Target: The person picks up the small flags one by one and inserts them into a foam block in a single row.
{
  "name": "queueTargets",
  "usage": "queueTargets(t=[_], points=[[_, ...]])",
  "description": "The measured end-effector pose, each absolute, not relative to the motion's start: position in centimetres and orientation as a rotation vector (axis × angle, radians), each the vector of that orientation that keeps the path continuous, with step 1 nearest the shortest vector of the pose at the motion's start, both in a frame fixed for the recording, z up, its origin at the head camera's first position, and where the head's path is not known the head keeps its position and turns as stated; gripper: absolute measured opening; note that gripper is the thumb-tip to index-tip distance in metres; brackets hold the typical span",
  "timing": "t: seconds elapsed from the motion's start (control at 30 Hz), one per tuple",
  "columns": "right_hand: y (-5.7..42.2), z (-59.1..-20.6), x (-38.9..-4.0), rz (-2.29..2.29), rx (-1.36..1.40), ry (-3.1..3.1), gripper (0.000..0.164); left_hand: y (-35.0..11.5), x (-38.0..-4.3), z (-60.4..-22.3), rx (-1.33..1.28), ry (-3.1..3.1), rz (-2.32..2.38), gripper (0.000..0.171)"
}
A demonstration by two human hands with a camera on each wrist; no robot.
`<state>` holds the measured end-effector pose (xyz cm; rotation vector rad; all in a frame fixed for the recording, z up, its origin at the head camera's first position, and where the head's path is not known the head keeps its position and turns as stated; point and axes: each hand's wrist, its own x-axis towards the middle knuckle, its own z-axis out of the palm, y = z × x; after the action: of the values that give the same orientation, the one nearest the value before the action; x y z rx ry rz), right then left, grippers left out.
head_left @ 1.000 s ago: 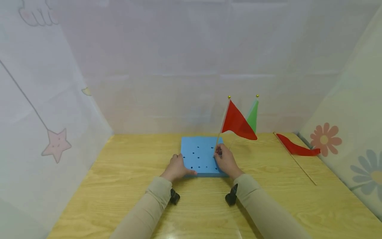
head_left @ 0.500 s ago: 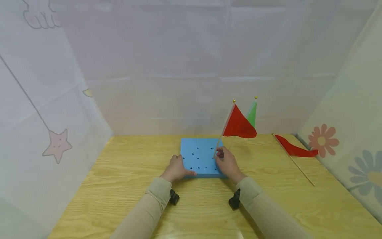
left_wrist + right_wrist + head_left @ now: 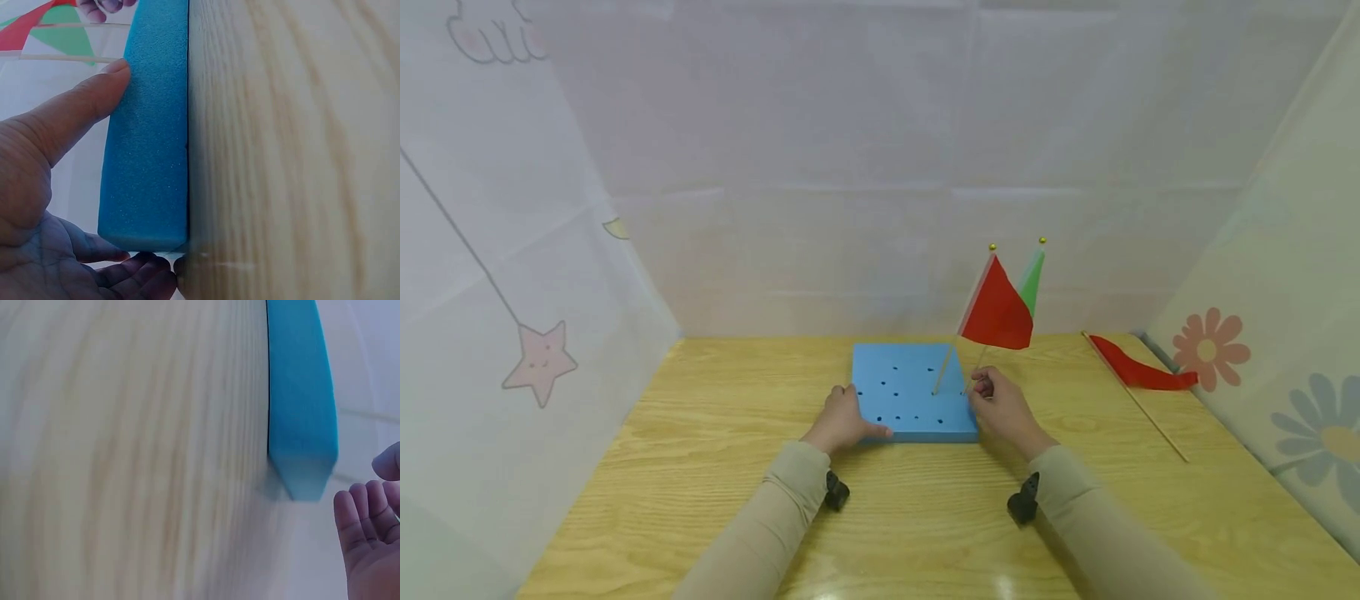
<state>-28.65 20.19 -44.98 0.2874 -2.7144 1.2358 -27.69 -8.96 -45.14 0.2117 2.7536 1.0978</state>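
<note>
Red flag (image 3: 997,312) stands in blue board (image 3: 914,380); left hand (image 3: 844,421) grips board's corner; right hand (image 3: 1002,408), loosely parted, holds nothing.

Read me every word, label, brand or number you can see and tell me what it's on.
No readable text anywhere.
The standing red flag, lying red flag, green flag and blue block show no lettering.
The wall sheets show drawings, no words.
The black wrist devices are too small to tell.

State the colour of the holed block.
The block is blue; its top face shows best in the head view.
</note>
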Motion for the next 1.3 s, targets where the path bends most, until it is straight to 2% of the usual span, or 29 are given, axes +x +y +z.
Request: queueTargets(t=[0.5,0.9,1.3], points=[[25.2,-44.4,-27.5,1.141,0.259,-2.798,0.036,-9.0,-27.8,-45.6,0.216,2.748,1.097,0.112],[29.8,-44.7,-28.0,1.059,0.136,-2.851,0.046,-9.1,-27.8,-45.2,0.208,2.749,1.099,0.113],[34.9,-44.1,-26.5,0.985,-0.015,-2.897,0.051,-9.0,-27.8,-45.1,0.203,2.746,1.080,0.113]])
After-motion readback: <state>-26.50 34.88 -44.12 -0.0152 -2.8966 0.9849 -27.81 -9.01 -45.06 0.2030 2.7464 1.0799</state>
